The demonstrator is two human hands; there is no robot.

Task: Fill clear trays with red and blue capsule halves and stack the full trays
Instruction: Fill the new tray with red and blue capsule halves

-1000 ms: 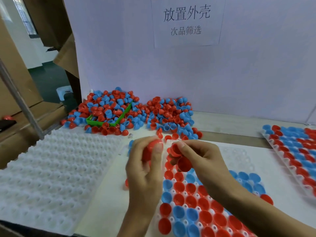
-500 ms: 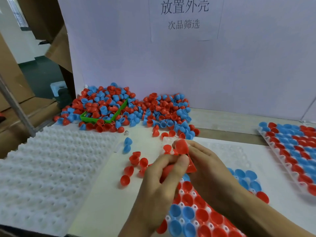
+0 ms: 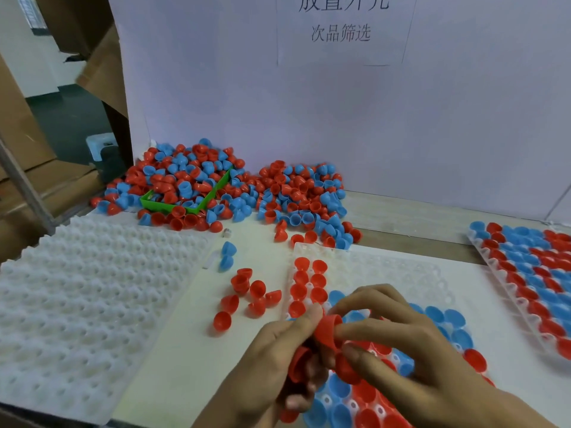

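Over the half-filled tray (image 3: 386, 267): both hands meet.
Left hand (image 3: 278, 359): grips nested red halves (image 3: 298, 364) as stock.
Right hand (image 3: 401, 344): pinches one red half (image 3: 329, 330), apparently for seating.

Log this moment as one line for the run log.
left hand holds red halves | right hand pinches red half | tray partly filled

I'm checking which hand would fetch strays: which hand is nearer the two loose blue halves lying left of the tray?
Left. The left hand sits below and right of the blue halves; the right hand is farther right, over the tray.
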